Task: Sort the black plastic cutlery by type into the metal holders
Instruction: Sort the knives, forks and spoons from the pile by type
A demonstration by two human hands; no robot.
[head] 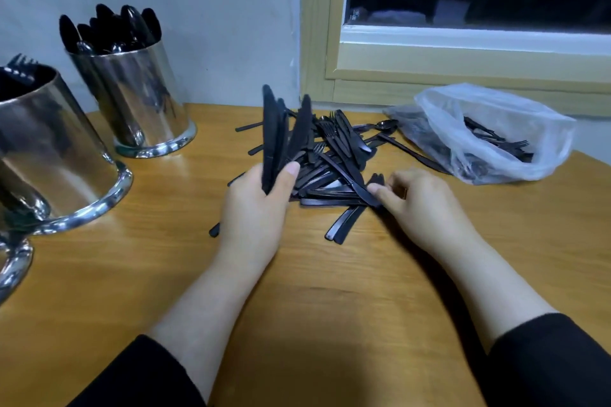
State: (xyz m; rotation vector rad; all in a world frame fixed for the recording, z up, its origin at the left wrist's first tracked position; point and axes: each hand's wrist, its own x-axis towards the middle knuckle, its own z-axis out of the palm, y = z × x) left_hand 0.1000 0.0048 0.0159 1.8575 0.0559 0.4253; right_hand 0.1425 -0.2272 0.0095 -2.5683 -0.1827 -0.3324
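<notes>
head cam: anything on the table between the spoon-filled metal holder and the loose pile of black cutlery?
No. In the head view, only bare wooden table separates the spoon-filled shiny metal holder from the loose pile of black plastic cutlery.

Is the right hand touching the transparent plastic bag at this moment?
Apart. In the head view, bare wooden table shows between the right hand and the plastic bag; the hand pinches a piece from the cutlery pile.

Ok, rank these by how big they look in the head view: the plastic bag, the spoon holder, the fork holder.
1. Plastic bag and fork holder: look alike; the holder is nearer and cut off at the frame edge, so no ranking between them.
2. Spoon holder: smallest, though it stands farther back.
</notes>
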